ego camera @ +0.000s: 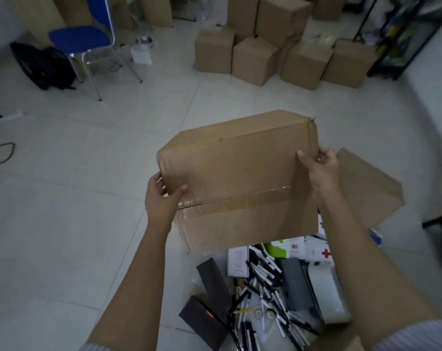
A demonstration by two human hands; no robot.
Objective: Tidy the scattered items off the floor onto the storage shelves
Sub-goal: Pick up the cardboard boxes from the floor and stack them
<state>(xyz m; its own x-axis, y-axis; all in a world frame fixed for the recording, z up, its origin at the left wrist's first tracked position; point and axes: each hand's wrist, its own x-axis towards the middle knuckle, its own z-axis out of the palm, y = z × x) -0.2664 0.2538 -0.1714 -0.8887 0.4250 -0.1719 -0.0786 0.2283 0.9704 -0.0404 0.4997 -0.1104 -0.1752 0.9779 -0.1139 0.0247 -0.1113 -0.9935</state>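
Tiled floor [88, 224]; both hands grip unlabelled cardboard box [240, 178].

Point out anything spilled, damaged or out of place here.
A heap of black-and-white markers lies spilled on the floor tiles among dark cases and a red-cross packet. The cardboard box, gripped by left hand and right hand, is tilted, its tape seam peeling.

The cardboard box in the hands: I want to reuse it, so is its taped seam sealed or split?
Split at one end: the cardboard box shows tape lifting near the left hand.
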